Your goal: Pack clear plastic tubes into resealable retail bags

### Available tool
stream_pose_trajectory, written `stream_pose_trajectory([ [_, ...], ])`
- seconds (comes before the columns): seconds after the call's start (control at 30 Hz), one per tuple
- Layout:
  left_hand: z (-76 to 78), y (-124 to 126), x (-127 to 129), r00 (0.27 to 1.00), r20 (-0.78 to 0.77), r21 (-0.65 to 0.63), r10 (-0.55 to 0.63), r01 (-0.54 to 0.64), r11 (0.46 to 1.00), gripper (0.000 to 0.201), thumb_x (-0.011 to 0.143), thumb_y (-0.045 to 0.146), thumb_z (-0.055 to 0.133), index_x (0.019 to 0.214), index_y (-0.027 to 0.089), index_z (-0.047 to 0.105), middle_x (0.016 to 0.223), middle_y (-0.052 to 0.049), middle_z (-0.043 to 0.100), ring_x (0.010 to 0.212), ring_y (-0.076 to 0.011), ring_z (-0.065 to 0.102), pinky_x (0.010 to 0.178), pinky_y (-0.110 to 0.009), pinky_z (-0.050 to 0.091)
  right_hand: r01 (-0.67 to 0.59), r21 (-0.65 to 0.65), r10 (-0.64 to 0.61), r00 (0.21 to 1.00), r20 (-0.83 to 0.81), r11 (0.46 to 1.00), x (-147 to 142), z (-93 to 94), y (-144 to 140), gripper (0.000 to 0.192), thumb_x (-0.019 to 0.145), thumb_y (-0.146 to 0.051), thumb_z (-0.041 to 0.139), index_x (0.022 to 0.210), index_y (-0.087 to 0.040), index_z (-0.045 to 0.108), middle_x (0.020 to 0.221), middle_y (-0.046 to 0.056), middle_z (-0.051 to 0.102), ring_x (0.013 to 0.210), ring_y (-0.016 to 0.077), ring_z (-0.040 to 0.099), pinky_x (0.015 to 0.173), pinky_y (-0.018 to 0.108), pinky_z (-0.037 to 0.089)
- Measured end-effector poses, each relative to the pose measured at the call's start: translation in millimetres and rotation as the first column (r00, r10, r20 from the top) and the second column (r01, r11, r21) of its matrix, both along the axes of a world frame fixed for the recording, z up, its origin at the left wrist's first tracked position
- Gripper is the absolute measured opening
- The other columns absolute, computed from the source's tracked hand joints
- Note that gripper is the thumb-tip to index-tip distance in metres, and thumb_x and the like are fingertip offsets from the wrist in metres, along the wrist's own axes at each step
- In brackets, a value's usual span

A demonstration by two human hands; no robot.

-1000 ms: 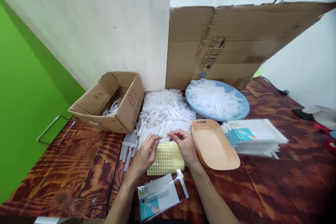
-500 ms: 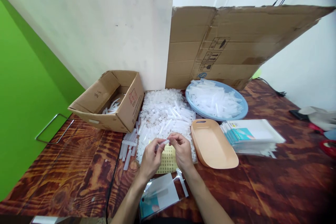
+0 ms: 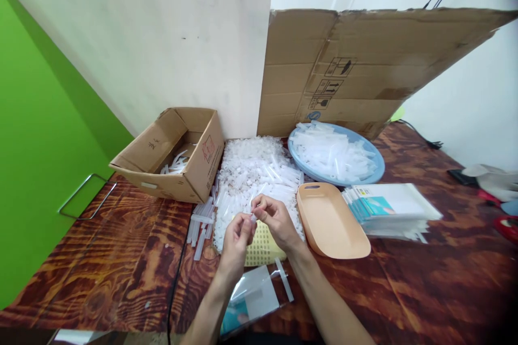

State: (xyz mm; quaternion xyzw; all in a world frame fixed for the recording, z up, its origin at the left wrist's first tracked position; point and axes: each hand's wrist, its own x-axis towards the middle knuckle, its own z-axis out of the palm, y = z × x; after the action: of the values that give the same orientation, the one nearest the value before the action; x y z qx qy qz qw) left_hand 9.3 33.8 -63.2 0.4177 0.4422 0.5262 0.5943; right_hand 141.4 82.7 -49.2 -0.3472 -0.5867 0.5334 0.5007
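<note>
My left hand (image 3: 238, 238) is closed, thumb against the fingers, around a small translucent plastic piece (image 3: 253, 218) whose tip shows. My right hand (image 3: 277, 221) pinches at the same spot, its fingertips meeting the left ones; whatever it grips there is too small to name. Both hands hover over a yellow sheet with rows of dark marks (image 3: 262, 248). Just beyond them spreads a pile of clear plastic tubes and small pieces (image 3: 254, 172). Nearer to me lies a clear bag with a white and teal card (image 3: 259, 294).
At the left is an open cardboard box (image 3: 194, 178) with white strips inside. Loose tubes (image 3: 200, 232) lie beside it. To the right are a beige tray (image 3: 332, 226), a blue basin (image 3: 378, 164) heaped with tubes, and stacked packets (image 3: 404, 202). A cardboard sheet (image 3: 364, 64) leans behind.
My right fingertips have moved left and slightly up, over the left ones. The whitish piece between the hands is now mostly covered by fingers. The view has shifted slightly.
</note>
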Motion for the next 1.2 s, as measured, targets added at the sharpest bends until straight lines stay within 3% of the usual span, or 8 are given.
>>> stream_pose_trajectory([
  [0.17,-2.8,8.3,-35.1,0.980,0.175,-0.112,-0.094,0.114,0.987,0.043,0.087,0.057,0.066,0.083,0.015,0.056,0.069,0.006,0.040,0.050,-0.0050,0.021,0.048,-0.021,0.018,-0.087,0.160,-0.013,0.840,0.543,0.983,-4.5,-4.0,42.2,0.038,0.103,-0.040,0.045,0.081,-0.019,0.068,0.088,0.006,0.070,0.083,0.0200,0.066,0.076,0.031,0.051],
  [0.33,-0.9,7.4,-55.8,0.990,0.136,-0.071,-0.030,0.040,0.997,0.042,0.089,0.056,0.064,0.089,0.015,0.060,0.069,0.006,0.040,0.050,-0.0050,0.019,0.049,-0.022,0.016,-0.023,0.218,-0.145,0.681,0.718,0.976,-25.6,-24.7,92.6,0.009,0.088,-0.011,0.063,0.088,-0.014,0.071,0.103,0.015,0.069,0.110,0.0300,0.057,0.101,0.042,0.038],
  [0.43,-2.8,4.0,-56.0,1.000,-0.009,-0.033,-0.003,0.003,0.999,0.044,0.092,0.059,0.057,0.081,0.016,0.057,0.067,0.006,0.038,0.050,-0.0060,0.020,0.050,-0.022,0.017,-0.033,0.221,-0.149,0.640,0.753,0.975,-36.6,-33.5,99.5,0.013,0.083,-0.003,0.062,0.089,-0.012,0.070,0.105,0.018,0.069,0.112,0.0311,0.056,0.105,0.043,0.034],
  [0.53,-6.1,2.7,-56.4,0.986,-0.159,0.007,0.055,-0.055,0.998,0.045,0.093,0.060,0.054,0.077,0.017,0.054,0.062,0.007,0.034,0.049,-0.0077,0.022,0.048,-0.022,0.017,-0.033,0.226,-0.148,0.664,0.733,0.974,-34.3,-33.2,92.6,0.015,0.084,-0.004,0.061,0.094,-0.012,0.068,0.108,0.018,0.068,0.114,0.0305,0.056,0.106,0.045,0.034],
  [0.73,-4.4,1.0,-61.9,0.912,-0.371,0.130,0.172,-0.132,0.983,0.033,0.095,0.049,0.056,0.083,0.018,0.061,0.070,0.002,0.051,0.067,-0.0147,0.047,0.060,-0.024,0.033,-0.084,0.161,-0.015,0.847,0.531,0.983,-1.4,-21.5,48.6,0.014,0.096,-0.024,0.059,0.106,-0.017,0.065,0.102,0.007,0.072,0.093,0.0193,0.069,0.086,0.033,0.054],
  [0.87,-2.2,0.8,-55.2,0.735,-0.664,0.195,0.139,-0.009,0.981,0.035,0.102,0.041,0.043,0.078,0.020,0.057,0.065,0.002,0.053,0.061,-0.0162,0.050,0.059,-0.026,0.031,-0.111,0.092,0.072,0.935,0.348,0.990,9.6,-17.2,11.9,0.015,0.093,-0.029,0.065,0.105,-0.020,0.069,0.105,0.004,0.069,0.094,0.0185,0.071,0.085,0.031,0.058],
  [1.0,0.7,1.5,-41.1,0.641,-0.764,0.194,0.078,0.113,0.974,0.034,0.102,0.034,0.040,0.076,0.020,0.057,0.067,0.000,0.059,0.063,-0.0178,0.056,0.062,-0.028,0.032,-0.079,0.017,0.077,0.992,0.096,0.997,13.4,-14.6,-9.2,0.015,0.090,-0.029,0.071,0.101,-0.021,0.073,0.101,0.004,0.066,0.092,0.0198,0.070,0.080,0.032,0.060],
  [1.2,8.1,0.0,-27.5,0.612,-0.790,0.207,0.021,0.234,0.950,0.033,0.103,0.029,0.037,0.078,0.020,0.057,0.070,0.000,0.061,0.067,-0.0179,0.060,0.065,-0.027,0.036,0.022,0.114,-0.044,0.980,0.196,0.993,29.1,-13.9,-22.6,0.010,0.089,-0.024,0.073,0.098,-0.021,0.073,0.092,0.003,0.069,0.085,0.0184,0.069,0.078,0.031,0.057],
])
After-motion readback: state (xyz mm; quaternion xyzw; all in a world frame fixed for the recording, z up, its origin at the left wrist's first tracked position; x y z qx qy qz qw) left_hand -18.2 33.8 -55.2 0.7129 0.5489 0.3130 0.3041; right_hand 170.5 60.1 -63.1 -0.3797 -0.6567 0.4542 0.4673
